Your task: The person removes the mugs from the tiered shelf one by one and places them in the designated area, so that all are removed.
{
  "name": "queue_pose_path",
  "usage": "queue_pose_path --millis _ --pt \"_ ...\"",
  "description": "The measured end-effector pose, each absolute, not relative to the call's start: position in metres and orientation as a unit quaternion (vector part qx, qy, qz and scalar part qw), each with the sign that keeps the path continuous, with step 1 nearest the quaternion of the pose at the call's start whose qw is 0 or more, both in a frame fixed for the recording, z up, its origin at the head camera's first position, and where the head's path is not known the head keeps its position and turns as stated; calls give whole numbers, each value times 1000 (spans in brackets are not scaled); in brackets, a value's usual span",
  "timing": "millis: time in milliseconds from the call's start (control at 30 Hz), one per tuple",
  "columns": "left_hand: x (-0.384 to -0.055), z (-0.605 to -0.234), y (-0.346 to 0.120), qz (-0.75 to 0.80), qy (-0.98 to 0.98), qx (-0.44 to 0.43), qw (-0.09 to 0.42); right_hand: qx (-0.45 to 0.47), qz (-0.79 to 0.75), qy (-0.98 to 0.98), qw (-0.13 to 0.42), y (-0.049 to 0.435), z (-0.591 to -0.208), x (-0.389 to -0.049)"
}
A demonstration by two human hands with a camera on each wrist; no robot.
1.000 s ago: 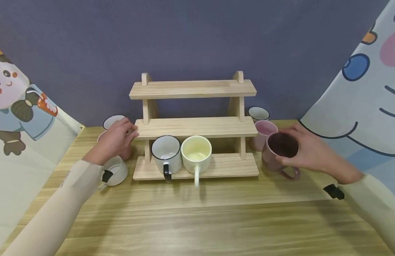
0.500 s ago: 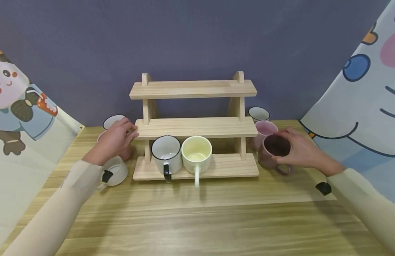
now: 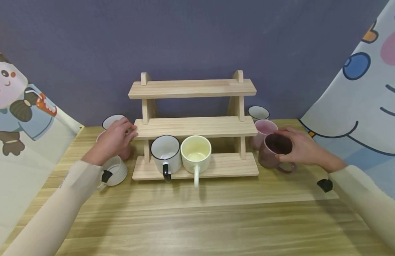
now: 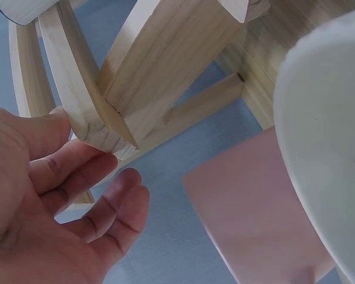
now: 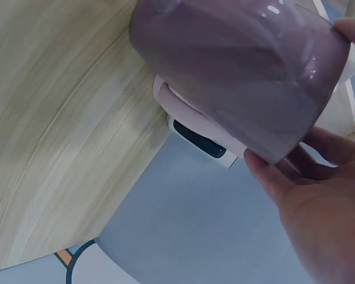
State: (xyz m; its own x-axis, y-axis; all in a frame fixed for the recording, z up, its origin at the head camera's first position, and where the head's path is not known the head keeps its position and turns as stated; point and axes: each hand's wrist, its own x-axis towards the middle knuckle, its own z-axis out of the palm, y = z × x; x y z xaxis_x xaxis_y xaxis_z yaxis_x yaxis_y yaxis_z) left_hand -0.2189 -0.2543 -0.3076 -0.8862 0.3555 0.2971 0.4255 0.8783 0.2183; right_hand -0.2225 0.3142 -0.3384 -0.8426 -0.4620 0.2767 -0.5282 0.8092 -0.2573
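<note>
A three-tier wooden display rack stands against the back wall. At the left end of its middle board, my left hand pinches the wood between thumb and fingers, as the board end in the left wrist view shows. My right hand grips a dark purple mug by its rim, thumb on the near side. That mug is upright just right of the rack, its handle towards the front right. Close behind it is a pink mug.
On the bottom board sit a black-rimmed white mug and a pale yellow mug, handles forward. A black-rimmed mug is at the back right. Left of the rack are a ribbed white mug, a pink mug and another black-rimmed mug.
My right hand has shifted the dark purple mug a little left, closer to the rack and the pink mug. The left hand stays on the board end.
</note>
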Motion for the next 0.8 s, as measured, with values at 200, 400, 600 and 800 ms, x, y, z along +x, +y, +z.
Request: queue_pose_path --millis 200,400,600,800 --pt "-219 -308 -253 -140 -961 -204 127 256 185 -946 76 319 -338 -222" --pt "-218 -307 -254 -138 -963 -199 119 251 199 -946 53 318 -330 -219" --pt "-218 -308 -255 -137 -963 -200 117 245 194 -949 39 308 -318 -215" --pt "-218 -307 -254 -140 -963 -199 118 272 185 -942 59 295 -313 -216"
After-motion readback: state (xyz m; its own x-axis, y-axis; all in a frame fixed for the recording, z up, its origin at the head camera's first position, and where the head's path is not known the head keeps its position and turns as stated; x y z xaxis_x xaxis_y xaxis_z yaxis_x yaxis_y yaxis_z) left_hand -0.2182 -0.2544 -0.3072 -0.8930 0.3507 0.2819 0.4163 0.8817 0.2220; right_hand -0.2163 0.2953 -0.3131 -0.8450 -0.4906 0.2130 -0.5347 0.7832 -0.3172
